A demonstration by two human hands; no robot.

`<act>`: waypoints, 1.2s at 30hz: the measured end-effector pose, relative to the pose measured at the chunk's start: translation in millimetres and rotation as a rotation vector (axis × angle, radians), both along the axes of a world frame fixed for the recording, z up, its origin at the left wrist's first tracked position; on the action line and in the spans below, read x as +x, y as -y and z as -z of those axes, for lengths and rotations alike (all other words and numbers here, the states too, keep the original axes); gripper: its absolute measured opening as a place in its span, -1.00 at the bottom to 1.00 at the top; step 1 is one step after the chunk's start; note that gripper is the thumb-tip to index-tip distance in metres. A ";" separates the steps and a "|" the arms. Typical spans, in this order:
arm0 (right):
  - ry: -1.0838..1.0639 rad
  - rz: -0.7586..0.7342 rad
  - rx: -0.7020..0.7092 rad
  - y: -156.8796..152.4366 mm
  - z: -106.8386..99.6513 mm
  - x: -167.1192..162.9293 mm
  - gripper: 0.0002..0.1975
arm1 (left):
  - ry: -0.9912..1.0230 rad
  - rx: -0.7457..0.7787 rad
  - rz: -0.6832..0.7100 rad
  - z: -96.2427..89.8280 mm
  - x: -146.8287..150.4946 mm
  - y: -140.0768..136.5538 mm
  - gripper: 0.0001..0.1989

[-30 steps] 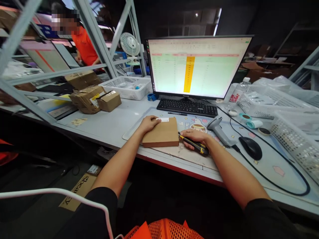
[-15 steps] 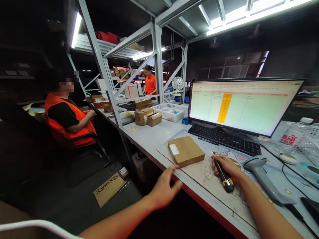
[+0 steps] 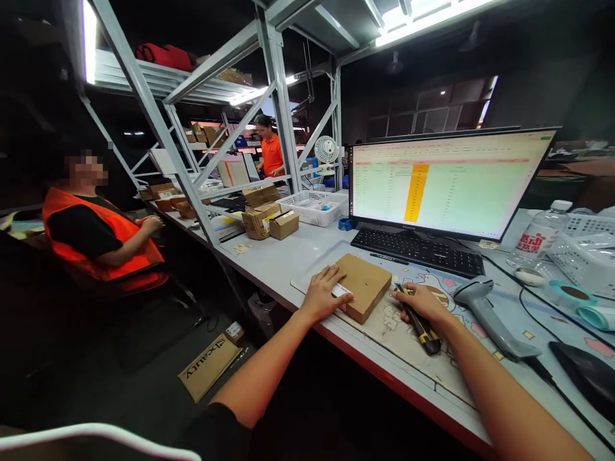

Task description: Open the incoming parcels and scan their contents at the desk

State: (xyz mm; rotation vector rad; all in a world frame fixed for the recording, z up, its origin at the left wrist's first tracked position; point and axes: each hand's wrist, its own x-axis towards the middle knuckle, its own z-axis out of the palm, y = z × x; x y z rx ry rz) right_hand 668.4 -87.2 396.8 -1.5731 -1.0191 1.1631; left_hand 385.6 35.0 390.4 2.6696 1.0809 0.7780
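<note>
"Fingers of the left hand point(image 3: 319, 297)?"
"Apart, resting on the cardboard box point(image 3: 367, 282), at the keyboard point(image 3: 417, 251)'s eight o'clock."
"Right hand point(image 3: 425, 303)?"
"Clamped round the cutter point(image 3: 425, 333) at the box's four o'clock."

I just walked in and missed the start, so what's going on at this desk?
A person's left hand is spread on a flat cardboard box, partly over its white label. Their right hand grips a black-and-yellow utility knife, its front end close to the box's right side; whether it touches is hard to tell. A barcode scanner lies right of that hand, with a keyboard and lit monitor behind.
</note>
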 end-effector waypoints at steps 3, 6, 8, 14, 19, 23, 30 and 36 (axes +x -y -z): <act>0.062 0.005 0.015 0.1 -3.1 -2.8 -0.82 | 0.031 0.071 -0.072 10.8 1.5 22.0 -0.39; 0.117 0.038 0.028 -2.3 -4.0 1.5 -0.91 | 0.141 0.048 0.026 14.5 0.5 28.0 -0.45; 0.155 0.055 0.033 -3.3 -4.8 7.4 -0.95 | 0.209 -0.035 0.078 15.1 -1.1 22.8 -0.37; 0.305 0.001 0.032 1.4 -16.4 12.2 -0.96 | 0.083 -0.449 0.155 1.1 -10.8 -9.4 0.04; 0.305 -0.029 0.027 2.4 -18.5 6.9 -0.97 | 0.085 -0.487 0.216 -3.8 -20.0 -27.1 -0.03; 0.377 0.007 -0.025 3.5 -19.7 7.5 -0.96 | 0.090 -0.462 0.171 -2.8 -19.1 -21.4 -0.02; 0.373 -0.057 -0.003 5.2 -21.8 2.9 -0.92 | 0.069 -0.433 0.134 -4.4 -16.4 -14.9 -0.08; 0.383 -0.091 0.006 5.5 -20.9 -0.2 -0.92 | 0.078 -0.362 0.120 3.9 -16.4 -15.3 -0.10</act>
